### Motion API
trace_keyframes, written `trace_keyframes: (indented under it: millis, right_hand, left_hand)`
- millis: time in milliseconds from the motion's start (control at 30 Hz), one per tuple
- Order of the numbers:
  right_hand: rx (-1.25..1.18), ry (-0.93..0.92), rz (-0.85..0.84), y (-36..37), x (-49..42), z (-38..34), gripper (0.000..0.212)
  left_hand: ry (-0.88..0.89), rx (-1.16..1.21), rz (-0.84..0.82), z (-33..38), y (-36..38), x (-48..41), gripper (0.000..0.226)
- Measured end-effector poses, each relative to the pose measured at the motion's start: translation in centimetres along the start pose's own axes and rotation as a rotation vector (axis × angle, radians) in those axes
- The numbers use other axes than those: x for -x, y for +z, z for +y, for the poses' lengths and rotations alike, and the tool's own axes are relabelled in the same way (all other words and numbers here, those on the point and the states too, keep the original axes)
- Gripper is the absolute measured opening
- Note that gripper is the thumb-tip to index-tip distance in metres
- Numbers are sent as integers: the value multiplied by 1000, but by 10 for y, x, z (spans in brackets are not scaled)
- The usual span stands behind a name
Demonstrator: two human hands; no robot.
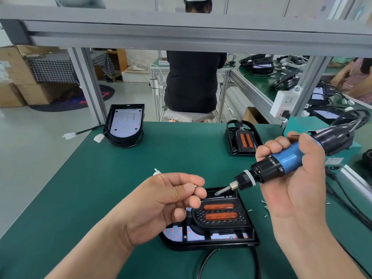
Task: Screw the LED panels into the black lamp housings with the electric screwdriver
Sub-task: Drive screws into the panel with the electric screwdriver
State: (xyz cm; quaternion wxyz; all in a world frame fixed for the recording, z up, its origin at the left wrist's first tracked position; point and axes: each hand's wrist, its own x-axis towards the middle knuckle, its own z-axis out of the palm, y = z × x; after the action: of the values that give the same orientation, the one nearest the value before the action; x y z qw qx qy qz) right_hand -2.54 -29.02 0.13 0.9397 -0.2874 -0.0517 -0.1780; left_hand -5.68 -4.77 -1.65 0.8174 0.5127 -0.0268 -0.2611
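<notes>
Left hand pinches a screw. Right hand grips the screwdriver, bit near the screw. Both above the lamp housing with its LED panel, at the near edge of the worktop.

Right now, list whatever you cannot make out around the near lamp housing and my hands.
Head view only.
- LED panel: mostly hidden by the left hand and the housing's black insert.
- Small metal piece pinched in the left fingers: too small to identify.
- Loose screws beside the lamp housing: too small to count.
- Housing's cable: cut off by the bottom edge.
</notes>
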Motion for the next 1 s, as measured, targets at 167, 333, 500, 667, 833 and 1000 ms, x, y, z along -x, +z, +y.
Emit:
trace_keyframes:
  millis: [167, 333, 500, 667, 833, 1000]
  right_hand:
    - [-27, -16, -10, 2, 1, -3, 14]
    - [-44, -20, -49, 6, 6, -5, 8]
    - [-49, -19, -73, 9, 9, -4, 7]
    - [-18, -28, -87, 11, 11, -5, 7]
    - [-10, -27, -91, 11, 10, -5, 7]
    - [-8, -30, -88, 11, 10, -4, 7]
  left_hand:
    - [6, -81, -39, -2, 7, 4, 14]
    - [-7, -82, -59, -6, 16, 6, 11]
    - [-20, -52, -33, -9, 21, 6, 21]
    - [-27, -18, -44, -8, 25, 6, 17]
    - [-37, 20, -34, -9, 23, 7, 17]
    - [-33, 42, -25, -9, 22, 7, 18]
